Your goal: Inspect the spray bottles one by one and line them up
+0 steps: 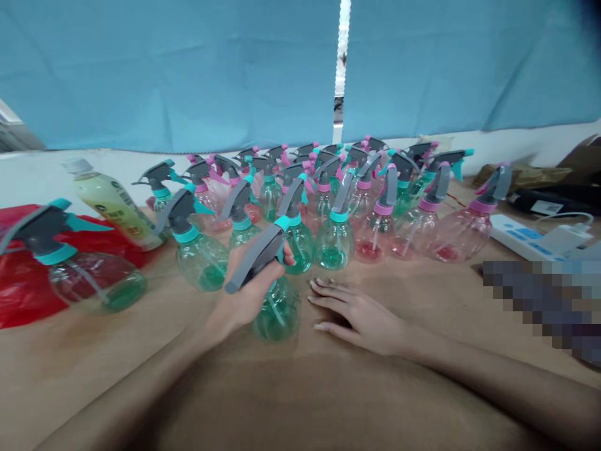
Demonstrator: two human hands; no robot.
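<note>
The left hand (251, 294) curls snugly round an upright, clear-green plastic spray bottle's (278, 319) neck; the right hand (360, 314), loosely spread, lies empty just beside.

I grip a green spray bottle (277, 316) round its neck with my left hand (248, 285), while my right hand (359, 313) lies palm down on the tabletop (263, 401) just beside it. Beyond my hands: green and pink spray bottles (335, 247), crowded close together. Red plastic bag (28, 300) and white-capped bottle (113, 203) at left, white power strip (514, 236) at right.
</note>
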